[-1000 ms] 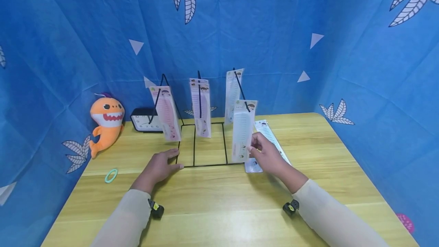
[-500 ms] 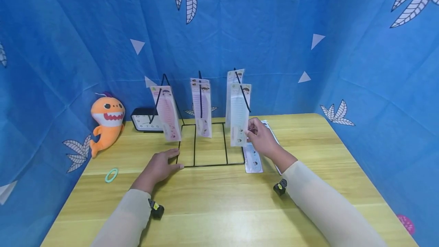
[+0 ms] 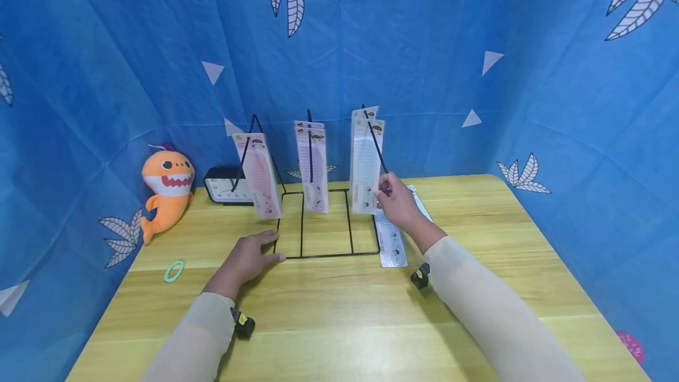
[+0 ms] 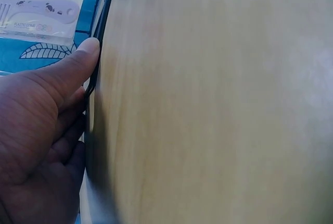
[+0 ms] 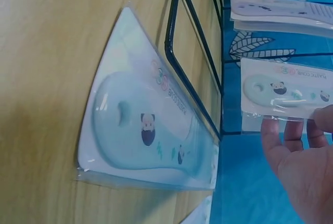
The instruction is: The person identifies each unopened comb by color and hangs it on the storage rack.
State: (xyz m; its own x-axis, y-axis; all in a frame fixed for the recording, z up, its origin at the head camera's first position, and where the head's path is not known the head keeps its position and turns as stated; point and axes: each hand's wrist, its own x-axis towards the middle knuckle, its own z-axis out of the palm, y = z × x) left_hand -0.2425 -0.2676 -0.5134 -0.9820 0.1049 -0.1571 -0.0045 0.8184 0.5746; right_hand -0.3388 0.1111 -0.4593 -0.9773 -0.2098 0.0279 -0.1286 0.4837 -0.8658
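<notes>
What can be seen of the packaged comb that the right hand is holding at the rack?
The packaged comb is a pale mint comb sealed in a clear plastic sleeve with a white printed card bearing small cartoon faces. It hangs upright on the rightmost prong of the black wire rack, in front of another pack. The right hand pinches its lower edge; the comb's teeth point left in the head view.

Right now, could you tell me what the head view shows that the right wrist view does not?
Only the head view shows the left hand resting on the wire rack base, the plush shark, the clock and the green ring. Only the right wrist view shows the panda print on the flat comb pack. Both show the right hand pinching the hanging comb pack.
</notes>
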